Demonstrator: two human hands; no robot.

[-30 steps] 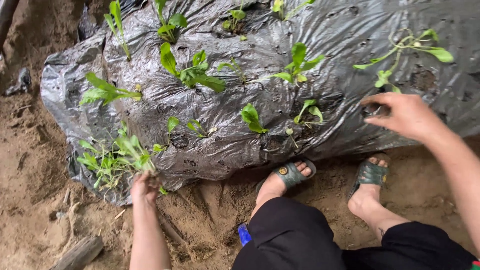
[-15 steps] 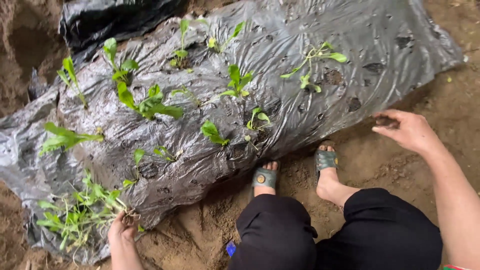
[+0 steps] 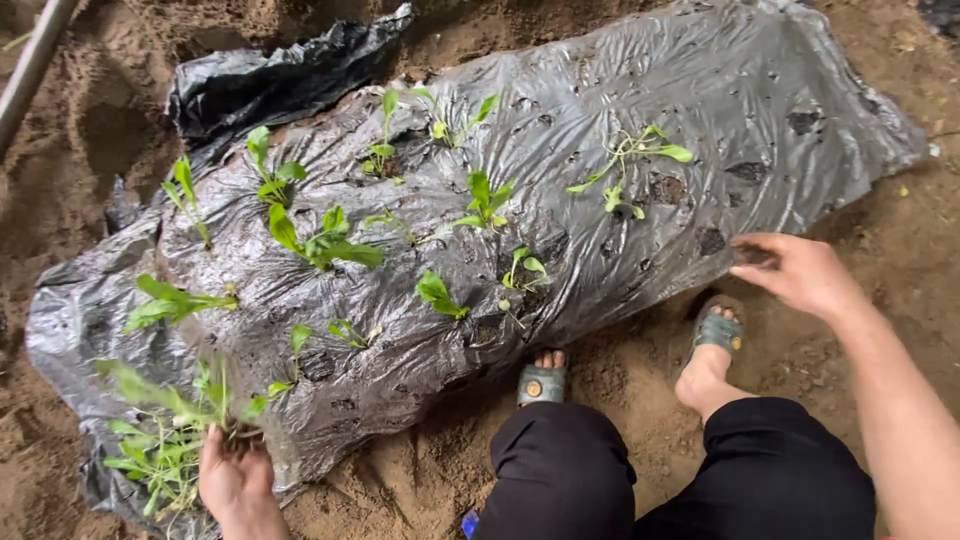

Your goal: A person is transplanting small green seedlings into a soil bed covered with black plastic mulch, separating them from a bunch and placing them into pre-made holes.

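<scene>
A raised soil bed wrapped in grey-black plastic sheet (image 3: 600,130) runs across the view, with several small green seedlings (image 3: 325,240) poking through holes. My left hand (image 3: 237,478) is at the bed's near left end, its fingers closed on a bunch of loose seedlings (image 3: 165,440). My right hand (image 3: 795,272) hovers at the bed's near right edge, fingers bent and pinched, next to empty holes (image 3: 712,240) in the plastic. Whether it holds anything is hidden.
My feet in green sandals (image 3: 541,382) stand on sandy soil (image 3: 620,370) against the bed's front edge, knees in black trousers below. A crumpled black plastic piece (image 3: 270,85) lies behind the bed at upper left. A pole (image 3: 35,60) crosses the top left corner.
The view has shifted left and back along the bed. My left hand now grips the seedling bunch at the left end. My right hand has drawn nearer the bed's right edge.
</scene>
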